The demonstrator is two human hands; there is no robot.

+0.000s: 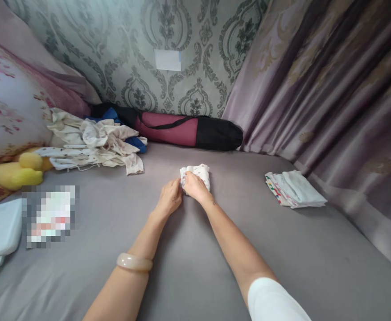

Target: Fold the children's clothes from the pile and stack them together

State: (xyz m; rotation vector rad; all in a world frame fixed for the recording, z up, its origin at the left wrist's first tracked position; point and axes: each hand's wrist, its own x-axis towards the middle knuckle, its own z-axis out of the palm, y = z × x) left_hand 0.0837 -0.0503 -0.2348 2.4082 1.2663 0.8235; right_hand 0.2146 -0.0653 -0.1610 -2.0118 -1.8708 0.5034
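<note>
A small white cloth with a fine print (200, 171), folded into a compact bundle, lies on the grey bed sheet (188, 263) in the middle of the view. My right hand (195, 186) rests on its near left corner with fingers curled round the fabric. My left hand (170, 197) sits just to the left, fingers bent and touching the same edge of the cloth. A pale bangle (134, 262) circles my left wrist.
A heap of unfolded light garments (95, 145) lies at the back left beside a yellow plush toy (16, 171) and floral pillows. A folded stack of cloths (294, 189) sits at the right near the curtain (332, 89). A maroon and black bag (188, 129) lies along the wall.
</note>
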